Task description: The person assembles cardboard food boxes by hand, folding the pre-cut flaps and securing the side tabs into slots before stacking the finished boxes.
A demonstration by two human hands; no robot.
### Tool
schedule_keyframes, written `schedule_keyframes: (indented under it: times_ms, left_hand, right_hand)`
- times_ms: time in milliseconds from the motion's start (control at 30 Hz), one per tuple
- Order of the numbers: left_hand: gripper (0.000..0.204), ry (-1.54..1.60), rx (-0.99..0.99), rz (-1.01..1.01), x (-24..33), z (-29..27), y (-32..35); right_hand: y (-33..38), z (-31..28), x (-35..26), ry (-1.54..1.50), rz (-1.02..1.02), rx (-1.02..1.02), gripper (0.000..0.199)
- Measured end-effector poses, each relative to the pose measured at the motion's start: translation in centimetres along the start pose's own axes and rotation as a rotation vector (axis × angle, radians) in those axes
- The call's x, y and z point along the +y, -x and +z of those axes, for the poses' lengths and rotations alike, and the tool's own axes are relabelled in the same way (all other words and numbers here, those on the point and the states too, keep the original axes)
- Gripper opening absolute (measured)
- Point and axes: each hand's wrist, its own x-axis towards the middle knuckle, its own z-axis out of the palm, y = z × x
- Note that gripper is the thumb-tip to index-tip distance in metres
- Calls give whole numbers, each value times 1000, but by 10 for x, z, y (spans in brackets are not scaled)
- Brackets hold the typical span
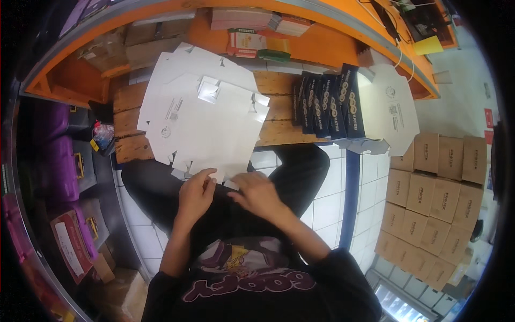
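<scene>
At 10 o'clk, wht card sheets (201,131): flat die-cut stack, approx. level, overlapping; print & cut-outs visible; lower edge overhangs twd person's lap. Small shiny patch on top sheet, upper mid.
L hand (196,192): 7–8 o'clk, at lower edge of wht card sheets; thumb & forefinger close tog. at edge; can't tell if clamped on card.
R hand (258,194): 6 o'clk, just R of L hand, nr same edge; thumb & fingers apart, sl. blurred, wht tab just beside; can't tell if gripping.
Wood table (276,83): 12 o'clk, slatted, under sheets.
Blk printed panels (337,107): 1–2 o'clk, row of approx. 5, tilted, on table's R end.
Second wht card lot (394,107): 2 o'clk, just R of blk row.
Orange shelf (327,47): 12–1 o'clk, beyond table; holds red/green packs (252,43).
Brn cartons (426,225): 3–4 o'clk, stacked.
Purple bins (59,169): 9 o'clk, w/ yellow latches.
</scene>
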Motion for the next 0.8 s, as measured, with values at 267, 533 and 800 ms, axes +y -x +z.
schedule_keyframes:
  times_ms: [267, 533, 800]
  left_hand:
    - [23, 100, 262, -85, -24, -38, 4]
    - [30, -100, 397, 126, -54, -24, 7]
    - [42, 108, 502, 278, 1, -16, -48]
  right_hand:
    - [-69, 91, 8, 359, -140, 63, 50]
    - [-79, -3, 0, -581, 166, -67, 22]
    - [-61, -20, 37, -1061, 132, -148, 23]
